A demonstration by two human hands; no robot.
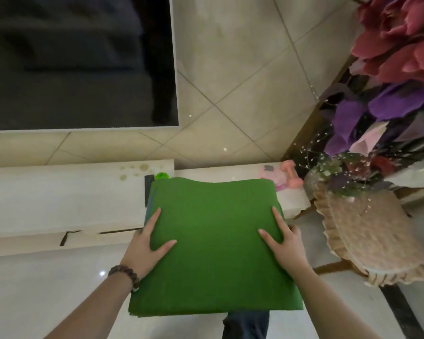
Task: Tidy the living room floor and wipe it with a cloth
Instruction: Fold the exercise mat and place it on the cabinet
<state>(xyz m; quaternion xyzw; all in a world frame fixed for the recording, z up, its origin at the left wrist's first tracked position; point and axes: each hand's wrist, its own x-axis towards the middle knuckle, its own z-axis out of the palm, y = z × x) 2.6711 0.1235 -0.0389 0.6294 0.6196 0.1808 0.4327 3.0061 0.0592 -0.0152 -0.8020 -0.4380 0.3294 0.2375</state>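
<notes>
A folded green mat [213,245] with a grass-like surface is held out flat in front of me, its far edge over the white TV cabinet [66,204]. My left hand [147,245] grips its left side, thumb and forefinger on top and the other fingers underneath. My right hand [283,243] grips its right side the same way. The glossy pale floor [34,297] shows below the mat.
A dark TV screen [78,62] hangs on the tiled wall above the cabinet. A pink toy [283,178] and a small green object [162,176] lie on the cabinet top. At the right stands a stool with a beige frilled cover [367,236] and a vase of flowers [382,99].
</notes>
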